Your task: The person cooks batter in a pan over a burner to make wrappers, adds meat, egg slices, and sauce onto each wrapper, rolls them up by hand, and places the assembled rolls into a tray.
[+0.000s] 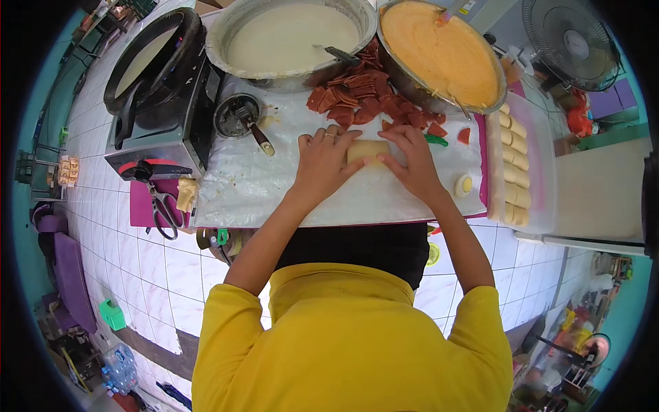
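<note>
A pale yellow wrapped roll [368, 150] lies on the white table sheet [268, 196]. My left hand [325, 161] has its fingers around the roll's left end, and a ring shows on one finger. At the right end, my right hand [410, 158] holds the roll with thumb and fingers. Red-brown slices [357, 89] are heaped just beyond both hands. A green object [436, 140] lies beside my right hand. Closer to the right edge of the sheet sits half a boiled egg [464, 185]. Finished-looking rolls [516, 165] stand in rows inside a clear container [542, 144].
A large pot of pale batter [292, 38] and a bowl of orange mixture [439, 51] stand at the back. On the left are a pan [147, 62] on a stove [158, 144], a ladle [240, 117] and scissors [163, 209]. A fan [573, 42] is back right.
</note>
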A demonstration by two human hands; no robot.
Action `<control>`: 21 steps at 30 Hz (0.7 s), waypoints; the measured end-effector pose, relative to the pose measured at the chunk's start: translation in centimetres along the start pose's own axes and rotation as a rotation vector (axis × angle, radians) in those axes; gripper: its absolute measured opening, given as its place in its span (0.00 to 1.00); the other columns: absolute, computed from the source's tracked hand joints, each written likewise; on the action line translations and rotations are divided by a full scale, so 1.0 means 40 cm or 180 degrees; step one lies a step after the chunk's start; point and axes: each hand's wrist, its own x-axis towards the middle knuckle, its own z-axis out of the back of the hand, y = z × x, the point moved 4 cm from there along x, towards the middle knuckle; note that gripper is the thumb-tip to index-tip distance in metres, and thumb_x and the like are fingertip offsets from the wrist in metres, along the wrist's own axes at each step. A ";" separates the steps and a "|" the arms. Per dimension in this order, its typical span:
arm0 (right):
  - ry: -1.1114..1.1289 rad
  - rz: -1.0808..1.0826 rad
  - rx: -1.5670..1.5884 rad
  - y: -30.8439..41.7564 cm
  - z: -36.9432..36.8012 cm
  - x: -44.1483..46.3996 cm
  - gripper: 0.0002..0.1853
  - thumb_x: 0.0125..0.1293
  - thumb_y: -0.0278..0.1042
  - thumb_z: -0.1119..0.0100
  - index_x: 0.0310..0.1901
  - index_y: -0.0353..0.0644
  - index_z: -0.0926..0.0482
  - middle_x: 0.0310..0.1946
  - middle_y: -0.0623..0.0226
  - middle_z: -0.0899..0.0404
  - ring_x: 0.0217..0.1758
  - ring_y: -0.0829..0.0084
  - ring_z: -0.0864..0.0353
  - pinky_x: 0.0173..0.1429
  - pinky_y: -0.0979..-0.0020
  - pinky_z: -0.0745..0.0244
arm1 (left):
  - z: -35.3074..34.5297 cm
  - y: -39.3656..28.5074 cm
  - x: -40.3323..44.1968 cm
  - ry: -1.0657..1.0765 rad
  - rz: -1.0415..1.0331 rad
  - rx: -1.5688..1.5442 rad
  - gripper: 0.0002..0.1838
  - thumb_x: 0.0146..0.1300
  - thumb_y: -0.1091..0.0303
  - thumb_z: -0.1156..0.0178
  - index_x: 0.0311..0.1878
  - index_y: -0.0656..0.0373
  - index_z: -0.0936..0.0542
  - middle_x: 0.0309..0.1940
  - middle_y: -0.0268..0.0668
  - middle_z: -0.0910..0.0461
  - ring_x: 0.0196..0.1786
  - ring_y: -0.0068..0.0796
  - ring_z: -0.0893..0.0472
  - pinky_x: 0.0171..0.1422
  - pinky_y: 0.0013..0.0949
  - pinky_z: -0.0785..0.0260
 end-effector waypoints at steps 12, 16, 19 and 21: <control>0.0854 0.0268 0.0049 0.009 0.011 0.022 0.24 0.50 0.32 0.25 0.51 0.44 0.18 0.52 0.66 0.19 0.59 0.59 0.29 0.68 0.59 0.37 | 0.005 -0.015 0.000 0.0265 -0.0315 0.0332 0.30 0.46 0.45 0.26 0.52 0.46 0.17 0.47 0.31 0.24 0.52 0.32 0.26 0.56 0.44 0.43; 0.0525 0.0306 0.0462 0.008 0.029 0.006 0.17 0.56 0.31 0.28 0.47 0.42 0.18 0.47 0.66 0.18 0.53 0.62 0.26 0.60 0.60 0.33 | 0.017 -0.045 -0.049 0.0375 -0.0040 -0.0087 0.37 0.46 0.49 0.24 0.60 0.49 0.23 0.48 0.34 0.21 0.55 0.35 0.25 0.60 0.45 0.43; 0.0260 -0.0343 0.0721 -0.046 0.035 0.003 0.10 0.60 0.35 0.32 0.39 0.39 0.18 0.38 0.63 0.19 0.46 0.61 0.23 0.53 0.61 0.30 | 0.000 -0.038 -0.060 0.0209 -0.0191 -0.0962 0.44 0.46 0.57 0.23 0.68 0.52 0.31 0.53 0.37 0.20 0.60 0.41 0.26 0.67 0.45 0.43; 0.0356 -0.0786 0.0644 -0.068 0.028 -0.003 0.11 0.63 0.38 0.34 0.34 0.37 0.18 0.32 0.60 0.21 0.42 0.59 0.22 0.48 0.62 0.29 | -0.013 -0.039 -0.065 0.0197 -0.0220 -0.1368 0.46 0.48 0.63 0.24 0.71 0.53 0.36 0.57 0.39 0.21 0.62 0.44 0.26 0.70 0.45 0.41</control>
